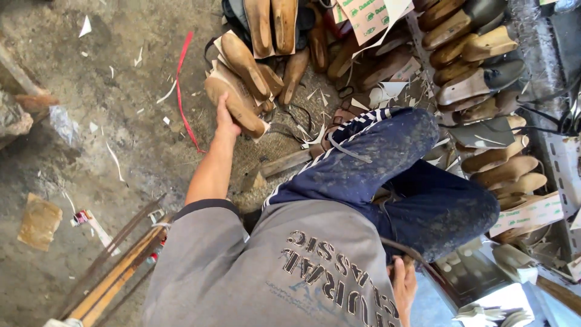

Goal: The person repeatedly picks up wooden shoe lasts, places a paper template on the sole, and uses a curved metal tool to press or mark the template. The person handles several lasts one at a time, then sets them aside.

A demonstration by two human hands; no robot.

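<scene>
Gripping a wooden shoe last [233, 103] on the floor [121, 139], left hand [225, 118]; right hand [404, 281] grip unclear, beside the knee.

Lighting and picture quality: bright, even daylight, sharp overall.

I read soft, diffuse light with only faint shadows on the floor [91, 151]. Mild glare whitens the paper scraps at lower right. Wide-angle distortion bends the edges; the near grey shirt [266, 272] is slightly soft.

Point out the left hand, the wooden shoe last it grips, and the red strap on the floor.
left hand [225, 118], head view, back of hand
wooden shoe last [233, 103], head view, its side
red strap [181, 91], head view, mid-length
</scene>
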